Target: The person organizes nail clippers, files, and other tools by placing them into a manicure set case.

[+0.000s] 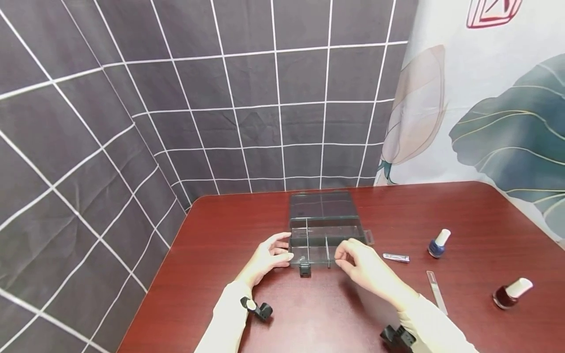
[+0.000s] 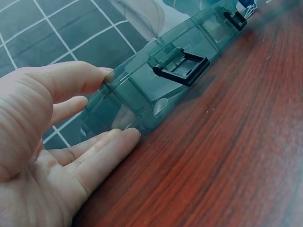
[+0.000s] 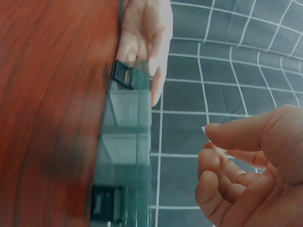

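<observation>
An open, smoky clear plastic compartment box lies on the table, its lid folded back toward the wall. White dividers split its inside, and black latches hang along the front. My left hand holds the box's left end, with thumb and fingers at its corner. Over the box's right front part is my right hand, thumb and forefinger pinched together. A tiny pale, clear tip pokes out between them; the fingers hide the rest, so its kind is unclear.
To the right lie a nail clipper and a metal nail file. A blue nail polish bottle and a dark red one, both white-capped, stand farther right. A tiled-pattern cloth hangs behind the red-brown table.
</observation>
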